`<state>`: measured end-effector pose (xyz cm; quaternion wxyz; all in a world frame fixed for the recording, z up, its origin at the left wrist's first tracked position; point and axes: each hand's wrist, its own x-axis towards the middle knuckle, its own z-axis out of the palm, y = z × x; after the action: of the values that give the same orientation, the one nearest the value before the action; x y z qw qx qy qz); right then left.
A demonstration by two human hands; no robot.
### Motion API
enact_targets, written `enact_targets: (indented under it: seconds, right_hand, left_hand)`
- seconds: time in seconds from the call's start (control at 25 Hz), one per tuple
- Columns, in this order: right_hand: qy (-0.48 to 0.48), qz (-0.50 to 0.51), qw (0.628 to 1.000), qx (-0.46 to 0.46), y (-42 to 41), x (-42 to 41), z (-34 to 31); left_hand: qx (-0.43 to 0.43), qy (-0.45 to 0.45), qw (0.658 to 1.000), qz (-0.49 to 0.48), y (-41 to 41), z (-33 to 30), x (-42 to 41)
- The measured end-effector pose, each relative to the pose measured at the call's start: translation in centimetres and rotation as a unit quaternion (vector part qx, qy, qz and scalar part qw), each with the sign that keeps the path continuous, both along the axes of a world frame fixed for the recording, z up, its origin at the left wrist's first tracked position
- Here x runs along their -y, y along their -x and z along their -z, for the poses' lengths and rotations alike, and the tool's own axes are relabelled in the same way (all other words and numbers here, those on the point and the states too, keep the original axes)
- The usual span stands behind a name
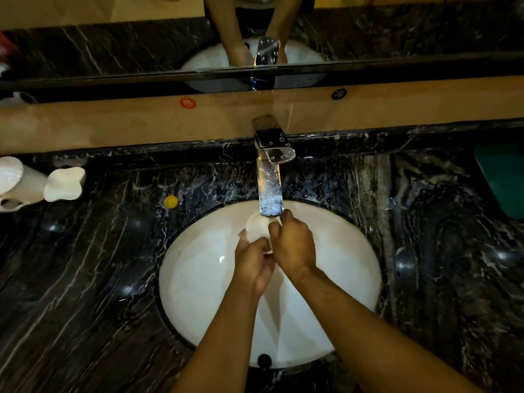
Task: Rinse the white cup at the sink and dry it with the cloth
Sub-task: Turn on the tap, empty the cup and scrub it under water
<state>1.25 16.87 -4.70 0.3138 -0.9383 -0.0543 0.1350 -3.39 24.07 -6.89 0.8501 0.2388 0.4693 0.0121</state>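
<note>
White and pale against the basin, the cup is held over the far half of the sink, directly beneath the tip of the chrome faucet. It is tipped so that its round opening faces up and away from the person, towards the spout; its long axis runs from the palms near the person up and outward to the rim at the far side. Only the rim and part of the wall show; the base is hidden between the hands.

The left hand has its grip closed around the lower part of the cup from the left, fingers curled under it. The right hand is clamped on the cup's right side, with fingers reaching over the rim next to the spout. The two hands touch each other at the cup, and both forearms run back towards the camera.

Whether water is flowing cannot be told.

Black marble with white veins forms the tabletop around the oval sink. A small yellow object lies on it left of the faucet. Further left stand two white ceramic pieces. A green item sits at the far right edge. Behind the faucet, a mirror reflects the arms.
</note>
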Motion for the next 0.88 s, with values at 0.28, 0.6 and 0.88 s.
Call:
enact_targets:
  seconds: [0.28,0.6,0.88]
  right_hand:
    - [-0.126,0.099,0.985,-0.068,0.6,-0.6,0.4]
    - [-0.126,0.066,0.982,-0.124,-1.8,-0.8,0.1]
    - [-0.229,0.068,0.961,-0.136,-1.4,0.5,0.8]
  left_hand:
    - [-0.014,0.062,0.995,-0.074,-0.9,0.0,0.2]
    - [-0.016,-0.198,0.976,0.087,-1.0,-0.4,-1.0]
    - [0.007,-0.164,0.984,0.074,-0.3,0.3,-1.8]
